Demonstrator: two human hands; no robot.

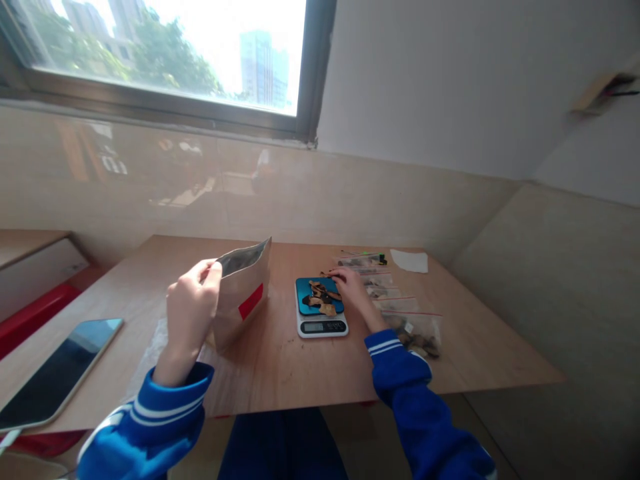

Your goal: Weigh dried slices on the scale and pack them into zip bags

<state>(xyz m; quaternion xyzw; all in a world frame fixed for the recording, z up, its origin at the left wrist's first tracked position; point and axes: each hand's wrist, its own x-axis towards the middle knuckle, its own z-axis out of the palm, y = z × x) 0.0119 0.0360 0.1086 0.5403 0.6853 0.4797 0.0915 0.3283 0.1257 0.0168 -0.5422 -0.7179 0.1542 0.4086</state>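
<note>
My left hand (193, 313) pinches the top edge of a brown paper bag (235, 313) with a red label, which stands on the table with its mouth open. To its right sits a small white digital scale (323, 328) with a blue top. Several brown dried slices (323, 299) lie heaped on that blue plate. Over the plate's far right edge, my right hand (353, 288) has its fingers closed on a small dried piece (327, 273). Clear zip bags (420, 327) holding dark dried pieces lie in a row to the right of the scale.
A tablet (60, 370) with a cable lies at the table's left edge. Clear plastic (150, 353) is beside the paper bag. A white paper sheet (409, 261) lies at the back right of the wooden table (480, 340). Crumbs dot the wood before the scale.
</note>
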